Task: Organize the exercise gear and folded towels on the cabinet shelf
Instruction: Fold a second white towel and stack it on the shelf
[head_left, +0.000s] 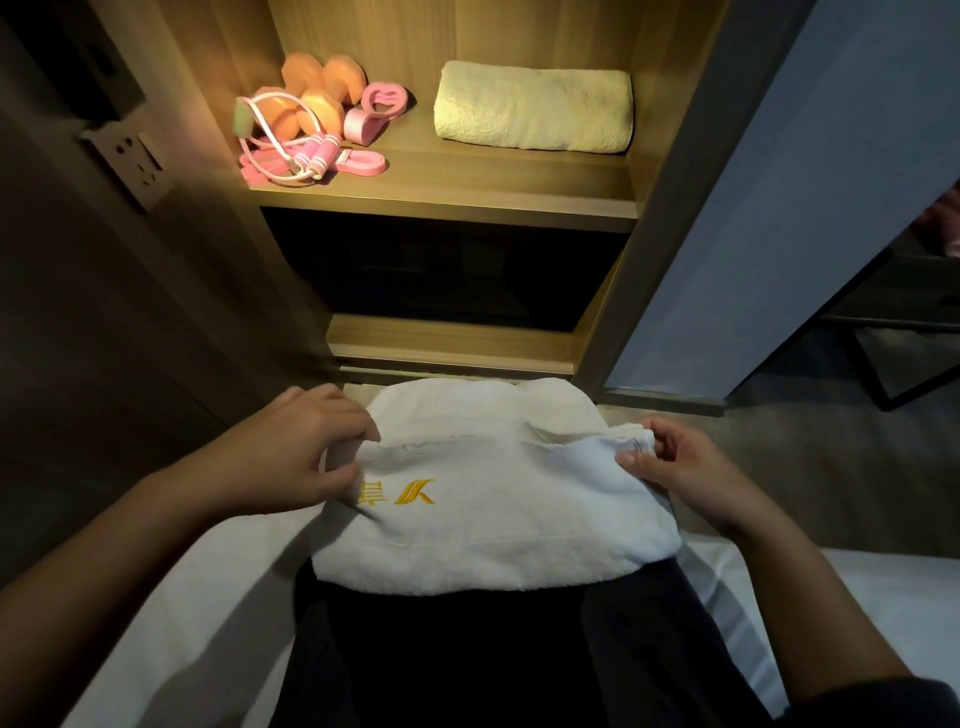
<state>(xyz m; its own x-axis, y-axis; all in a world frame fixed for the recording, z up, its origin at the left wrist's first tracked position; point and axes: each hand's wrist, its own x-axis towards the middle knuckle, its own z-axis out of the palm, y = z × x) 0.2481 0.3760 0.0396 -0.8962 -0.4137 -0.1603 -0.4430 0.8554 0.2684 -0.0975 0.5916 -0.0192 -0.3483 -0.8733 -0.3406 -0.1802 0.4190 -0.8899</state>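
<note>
Pinching the white embroidered towel (493, 530), lying across the lap (467, 649) at 6 o'clock: left grip (317, 447) at 9 o'clock on its hem, right grip (670, 467) at 3 o'clock on its corner. Likely handling soft, light and floppy; needing support at both ends.

Fluffy terry-cloth white towel (493, 519), matt wood-grain shelf (467, 197), smooth plastic dumbbells (311, 93)

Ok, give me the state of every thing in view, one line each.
white towel: partly folded on the lap, held at both top corners.
left hand: pinches the towel's left corner.
right hand: pinches its right corner.
yellow towel: folded, lying at the right of the shelf.
orange dumbbells: lying at the shelf's left rear.
jump rope: loosely coiled in front of them.
</note>
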